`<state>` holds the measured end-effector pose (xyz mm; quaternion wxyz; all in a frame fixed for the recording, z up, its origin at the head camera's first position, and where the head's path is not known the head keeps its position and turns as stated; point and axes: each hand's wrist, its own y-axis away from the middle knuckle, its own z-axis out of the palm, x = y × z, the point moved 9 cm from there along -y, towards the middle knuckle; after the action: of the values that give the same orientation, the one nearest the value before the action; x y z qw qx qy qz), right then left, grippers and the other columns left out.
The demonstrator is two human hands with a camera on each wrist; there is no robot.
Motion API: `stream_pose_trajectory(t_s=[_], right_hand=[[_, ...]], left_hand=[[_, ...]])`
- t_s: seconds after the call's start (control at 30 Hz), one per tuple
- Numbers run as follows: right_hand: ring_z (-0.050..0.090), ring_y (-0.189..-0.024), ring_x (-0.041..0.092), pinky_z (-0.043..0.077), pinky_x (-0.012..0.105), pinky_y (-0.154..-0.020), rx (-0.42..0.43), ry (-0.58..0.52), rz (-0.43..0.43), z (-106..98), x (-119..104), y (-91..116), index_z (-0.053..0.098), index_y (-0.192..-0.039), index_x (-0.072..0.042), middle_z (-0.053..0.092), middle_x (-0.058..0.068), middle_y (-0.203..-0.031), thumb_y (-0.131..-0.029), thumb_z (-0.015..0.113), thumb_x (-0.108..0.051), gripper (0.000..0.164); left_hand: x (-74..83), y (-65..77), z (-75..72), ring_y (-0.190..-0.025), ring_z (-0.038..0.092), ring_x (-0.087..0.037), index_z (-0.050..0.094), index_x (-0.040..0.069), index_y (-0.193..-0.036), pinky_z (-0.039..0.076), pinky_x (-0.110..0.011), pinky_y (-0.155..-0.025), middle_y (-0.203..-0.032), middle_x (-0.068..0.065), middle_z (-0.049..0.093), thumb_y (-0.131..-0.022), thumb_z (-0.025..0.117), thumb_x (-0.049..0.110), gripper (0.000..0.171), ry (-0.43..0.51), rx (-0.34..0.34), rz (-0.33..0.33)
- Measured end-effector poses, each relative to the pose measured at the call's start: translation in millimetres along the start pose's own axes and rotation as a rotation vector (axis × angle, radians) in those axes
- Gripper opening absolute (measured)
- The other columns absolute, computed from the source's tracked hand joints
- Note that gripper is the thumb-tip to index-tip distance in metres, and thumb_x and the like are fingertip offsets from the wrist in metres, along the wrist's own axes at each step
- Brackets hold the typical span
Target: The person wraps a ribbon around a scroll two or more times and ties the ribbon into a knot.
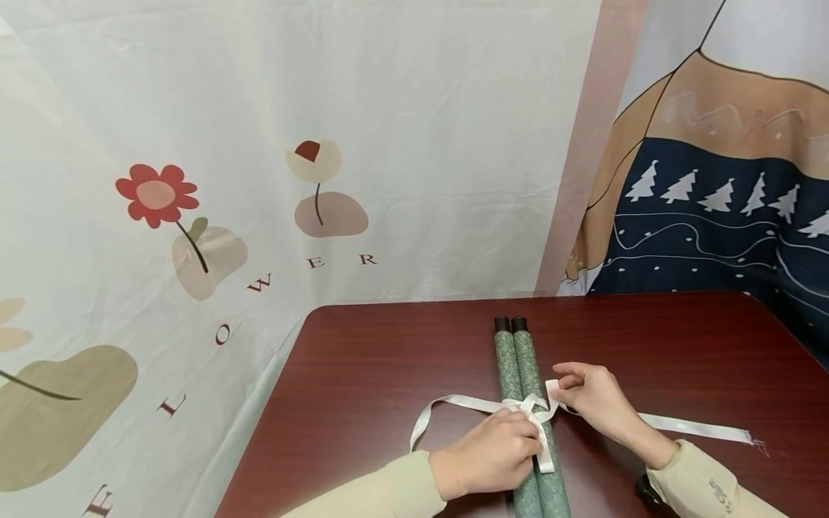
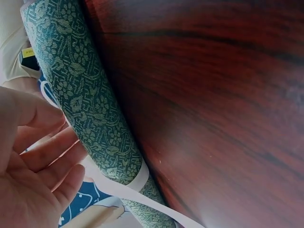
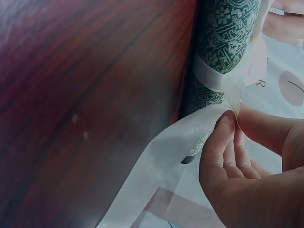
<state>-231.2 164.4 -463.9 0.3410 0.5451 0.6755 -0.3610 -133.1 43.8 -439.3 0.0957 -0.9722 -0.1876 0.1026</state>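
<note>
Side by side on the table lie two green patterned scroll-like rolls (image 1: 508, 367) with black end knobs. A white ribbon (image 1: 463, 401) is wound round them and forms a bow-like tangle on top. My left hand (image 1: 494, 452) lies over the rolls and pinches the ribbon just below the tangle; in the left wrist view its thumb and fingertips (image 2: 52, 116) meet beside one roll, partly hiding the ribbon there. To the right of the rolls, my right hand (image 1: 599, 399) holds a ribbon loop. The right wrist view shows its thumb and forefinger pinching the ribbon (image 3: 156, 152).
A dark red wooden table (image 1: 363, 352) carries everything. One frayed ribbon end (image 1: 706, 429) trails off to the right across it; another length curves out to the left. Behind stands a pale cloth (image 1: 440, 144) printed with flowers and letters, with a darker printed cloth (image 1: 699, 230) at right.
</note>
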Motion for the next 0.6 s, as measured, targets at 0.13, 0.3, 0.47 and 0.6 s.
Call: stream_pose_trajectory(t_s=[0.13, 0.3, 0.47, 0.6], right_hand=[[0.062, -0.066, 0.012, 0.053, 0.026, -0.054, -0.016, -0.031, -0.001, 2.3, -0.7, 1.6, 0.070, -0.093, 0.001, 0.069, 0.009, -0.076, -0.077, 0.074, -0.006, 0.018], [0.057, -0.060, 0.014, 0.049, 0.026, -0.051, -0.026, -0.056, 0.009, 3.8, 0.4, 2.0, 0.071, -0.085, -0.005, 0.064, 0.006, -0.066, -0.079, 0.073, -0.011, 0.009], [0.059, -0.063, 0.015, 0.051, 0.028, -0.052, -0.040, -0.104, 0.026, 5.5, 1.9, 1.9, 0.070, -0.087, -0.002, 0.067, 0.008, -0.070, -0.081, 0.071, -0.011, 0.011], [0.060, -0.064, 0.015, 0.053, 0.027, -0.053, -0.057, -0.213, 0.054, 8.3, 3.3, 1.9, 0.068, -0.091, 0.003, 0.069, 0.013, -0.076, -0.082, 0.071, -0.011, 0.016]], left_hand=[[-1.3, -1.1, -0.9, -0.083, 0.048, -0.003, 0.062, 0.027, -0.071, 0.042, -0.020, -0.077, -0.080, 0.018, 0.058, -0.079, 0.059, 0.021, 0.010, 0.020, 0.016, -0.006], [-1.5, -2.3, -2.4, -0.075, 0.047, -0.004, 0.054, 0.027, -0.061, 0.042, -0.020, -0.072, -0.068, 0.019, 0.052, -0.080, 0.057, 0.023, 0.020, 0.036, 0.044, -0.001], [-0.6, -2.7, -2.4, -0.072, 0.045, -0.004, 0.049, 0.027, -0.057, 0.042, -0.020, -0.071, -0.062, 0.020, 0.047, -0.081, 0.056, 0.022, 0.026, 0.034, 0.044, 0.008], [-0.5, -2.2, -4.0, -0.072, 0.046, -0.004, 0.050, 0.027, -0.057, 0.042, -0.020, -0.071, -0.062, 0.020, 0.049, -0.082, 0.056, 0.023, 0.026, 0.013, 0.047, 0.010]])
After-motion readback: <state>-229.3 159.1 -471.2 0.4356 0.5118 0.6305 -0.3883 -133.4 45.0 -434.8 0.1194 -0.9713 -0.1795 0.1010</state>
